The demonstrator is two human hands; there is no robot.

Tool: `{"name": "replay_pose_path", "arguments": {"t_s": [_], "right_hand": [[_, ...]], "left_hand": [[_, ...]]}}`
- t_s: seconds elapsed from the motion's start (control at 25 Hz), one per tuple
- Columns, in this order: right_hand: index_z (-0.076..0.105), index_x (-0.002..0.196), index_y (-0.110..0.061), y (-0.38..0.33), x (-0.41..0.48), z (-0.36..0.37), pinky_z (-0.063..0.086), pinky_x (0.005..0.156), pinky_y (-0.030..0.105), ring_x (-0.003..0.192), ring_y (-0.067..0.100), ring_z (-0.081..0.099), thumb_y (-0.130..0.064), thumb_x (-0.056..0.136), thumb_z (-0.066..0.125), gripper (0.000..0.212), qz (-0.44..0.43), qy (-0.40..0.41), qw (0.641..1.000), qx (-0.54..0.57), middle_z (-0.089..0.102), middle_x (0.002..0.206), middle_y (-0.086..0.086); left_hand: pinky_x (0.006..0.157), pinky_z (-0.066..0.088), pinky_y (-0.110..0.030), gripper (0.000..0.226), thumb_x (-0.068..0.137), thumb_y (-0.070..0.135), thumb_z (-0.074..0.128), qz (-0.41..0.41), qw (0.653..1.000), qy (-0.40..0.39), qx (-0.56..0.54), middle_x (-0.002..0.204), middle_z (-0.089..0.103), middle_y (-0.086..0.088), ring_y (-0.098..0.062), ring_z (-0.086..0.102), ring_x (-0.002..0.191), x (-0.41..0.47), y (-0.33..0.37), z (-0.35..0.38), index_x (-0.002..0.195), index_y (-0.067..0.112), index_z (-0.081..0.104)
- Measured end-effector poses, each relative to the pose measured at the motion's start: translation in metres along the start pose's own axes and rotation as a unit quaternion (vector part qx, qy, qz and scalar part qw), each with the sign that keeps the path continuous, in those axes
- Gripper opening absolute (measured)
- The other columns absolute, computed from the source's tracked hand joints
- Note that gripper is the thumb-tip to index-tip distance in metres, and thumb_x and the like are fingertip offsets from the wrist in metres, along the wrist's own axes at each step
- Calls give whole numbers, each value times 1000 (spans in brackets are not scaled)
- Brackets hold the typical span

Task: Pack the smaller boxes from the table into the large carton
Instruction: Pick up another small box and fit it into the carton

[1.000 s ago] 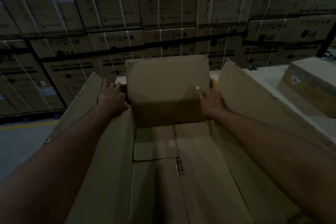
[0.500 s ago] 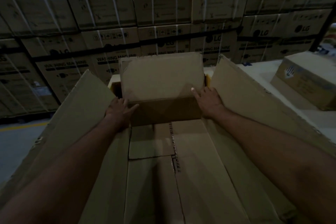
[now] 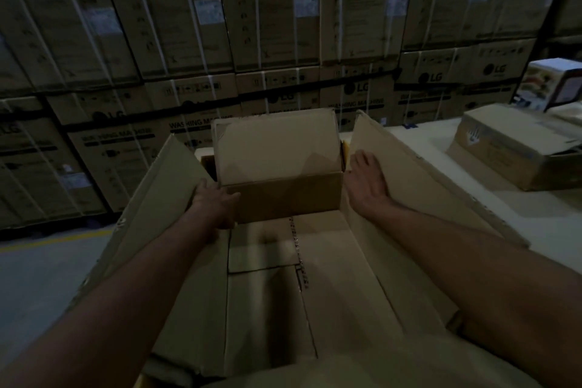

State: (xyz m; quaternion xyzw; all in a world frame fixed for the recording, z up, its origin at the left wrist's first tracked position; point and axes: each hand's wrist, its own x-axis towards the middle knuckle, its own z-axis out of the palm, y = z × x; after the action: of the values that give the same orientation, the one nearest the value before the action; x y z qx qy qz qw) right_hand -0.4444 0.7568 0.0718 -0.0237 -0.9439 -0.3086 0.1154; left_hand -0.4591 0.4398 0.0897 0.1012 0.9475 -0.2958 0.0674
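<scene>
Packing is not begun: the large carton (image 3: 285,198) between the hands is seen empty. The right hand (image 3: 368,186) is pressed flat on its side; for the left hand (image 3: 214,203), grip cannot be told.

one carton (image 3: 277,145) — one smaller box (image 3: 510,151)

The white bench (image 3: 425,148) is running down the right side and also peeking out behind the far flap of the large carton (image 3: 415,176). The carton looks to be sitting open at the bench's left end, flaps sticking up. Well apart to the right, a brown cardboard box (image 3: 516,151) with a pale hand logo on its side is sitting on the same top. Off the left edge the grey floor (image 3: 47,287) is showing, with a yellow line (image 3: 53,242) running across it.
</scene>
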Motion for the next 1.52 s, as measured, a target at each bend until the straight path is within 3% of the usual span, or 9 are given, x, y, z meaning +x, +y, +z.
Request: {"name": "replay_pose_path", "arguments": {"t_s": [0.2, 0.36, 0.52, 0.64, 0.88, 1.04, 1.2, 1.32, 1.52], "right_hand": [[60, 137, -20, 43, -32, -46, 26, 112, 52, 144, 39, 26, -38, 89, 64, 52, 111, 22, 994, -9, 29, 160, 19], [51, 144, -22, 67, -61, -48, 35, 105, 49, 140, 39, 30, -40, 92, 55, 55, 100, -13, 995, 27, 21, 164, 14], [53, 141, -24, 80, -73, -62, 44, 97, 45, 133, 38, 35, -36, 93, 54, 49, 91, -44, 990, 102, 20, 164, 7], [51, 143, -24, 77, -79, -68, 44, 98, 44, 135, 38, 34, -34, 94, 53, 51, 86, -53, 990, 102, 15, 167, 6], [61, 134, -22, 71, -99, -77, 7, 121, 61, 149, 38, 21, -37, 91, 57, 46, 23, 6, 1000, -12, 26, 163, 19], [68, 104, -22, 28, -121, -93, 46, 98, 45, 109, 24, 51, -28, 88, 62, 18, -103, 62, 992, 47, 60, 121, 7], [66, 94, -22, 5, -142, -112, 53, 89, 43, 90, 21, 56, -29, 91, 56, 13, -140, -25, 987, 81, 64, 96, 3], [67, 98, -22, 13, -155, -125, 51, 94, 46, 93, 22, 60, -32, 92, 55, 17, -122, -47, 990, 47, 68, 98, 4], [66, 116, -22, 41, -192, -138, 31, 115, 54, 124, 26, 50, -28, 92, 61, 26, -63, -11, 997, 50, 61, 124, 5]], "left_hand": [[117, 2, -72, 62, 98, 54, 47, -125, 984, 12, 123, 162, 33, -10, -37, 19, 152, -59, -28, -25, 153, 27, 39], [109, 18, -79, 59, 98, 59, 44, -186, 982, 37, 13, 165, 24, -7, -36, 8, 155, -91, -50, -11, 150, 30, 44], [104, 43, -57, 54, 96, 58, 51, -127, 988, 77, -50, 151, 41, -8, -39, 17, 151, -104, -64, -4, 140, 26, 55], [103, 43, -53, 57, 94, 61, 51, -100, 990, 74, -60, 148, 44, -7, -39, 21, 149, -103, -74, 1, 139, 26, 55], [117, 8, -71, 58, 93, 64, 49, -79, 992, 92, -25, 153, 45, -8, -38, 23, 151, -107, -58, -12, 140, 30, 56], [119, 8, -62, 56, 92, 64, 52, -46, 988, 115, -96, 153, 46, -8, -35, 26, 150, -113, -36, -40, 137, 31, 57], [106, 42, -48, 53, 92, 60, 58, 0, 972, 124, -202, 126, 63, -6, -29, 53, 123, -128, -8, -60, 128, 22, 63], [92, 53, -42, 53, 88, 61, 61, 30, 954, 140, -264, 108, 66, -1, -22, 61, 102, -141, 16, -68, 123, 22, 65], [89, 41, -35, 56, 91, 63, 59, 98, 946, 153, -268, 116, 64, 2, -20, 57, 109, -176, 46, -84, 131, 26, 58]]}}
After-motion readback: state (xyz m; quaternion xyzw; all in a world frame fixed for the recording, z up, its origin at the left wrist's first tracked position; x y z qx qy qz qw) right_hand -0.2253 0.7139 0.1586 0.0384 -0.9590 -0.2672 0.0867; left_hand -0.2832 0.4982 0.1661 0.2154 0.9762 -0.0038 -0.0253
